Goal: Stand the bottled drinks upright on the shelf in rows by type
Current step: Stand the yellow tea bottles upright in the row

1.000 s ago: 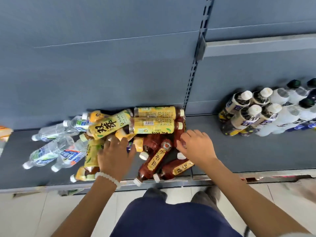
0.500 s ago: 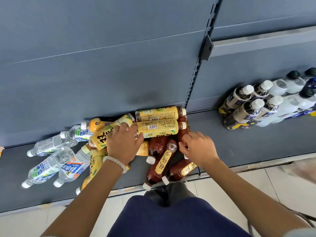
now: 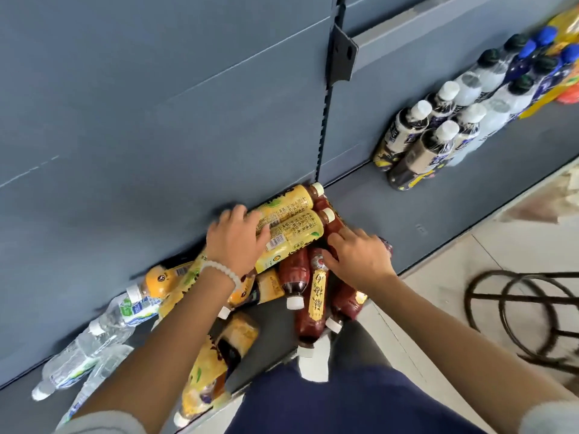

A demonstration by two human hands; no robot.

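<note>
On the dark grey metal shelf (image 3: 423, 214), a pile of toppled plastic drink bottles is lain. Two yellow-labelled tea bottles (image 3: 291, 227) are touched by the left hand (image 3: 235, 242), fingers spread flat. A dark red plastic bottle (image 3: 336, 227) is gripped by the right hand (image 3: 357, 258), fingers curled.

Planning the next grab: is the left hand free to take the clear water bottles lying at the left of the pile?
Probably yes. The left hand lies on the yellow tea bottles, and nothing covers the water bottles.
</note>
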